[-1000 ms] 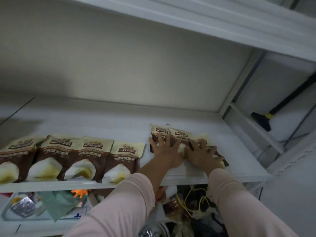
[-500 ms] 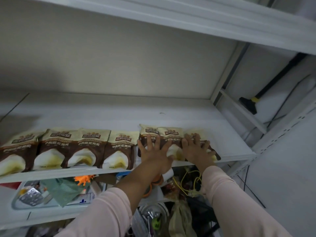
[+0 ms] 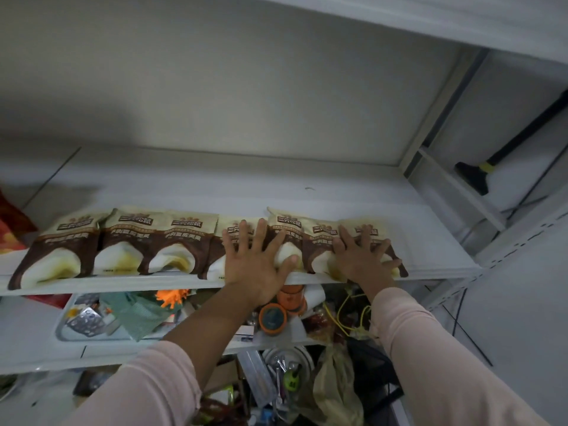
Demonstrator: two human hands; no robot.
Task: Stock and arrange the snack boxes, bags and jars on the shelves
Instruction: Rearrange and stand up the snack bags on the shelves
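Several brown-and-cream snack bags [image 3: 172, 241] lie flat in a row along the front of the white shelf [image 3: 276, 186]. My left hand [image 3: 256, 259] lies spread, fingers straight, pressing on the bags near the middle of the row. My right hand [image 3: 361, 256] presses flat on the two rightmost bags [image 3: 322, 232] at the row's right end. Both palms hide the lower parts of those bags.
A red-orange bag [image 3: 10, 226] sits at the shelf's far left. Below, a lower shelf holds a tray [image 3: 92, 333] of blister packs, a green cloth, orange-lidded jars [image 3: 272, 318] and yellow cord. A black broom [image 3: 479, 173] leans behind the right upright.
My hands slid the right-hand bags leftward until they join the row; the gap has closed. My left hand now rests over the seam between the two groups.
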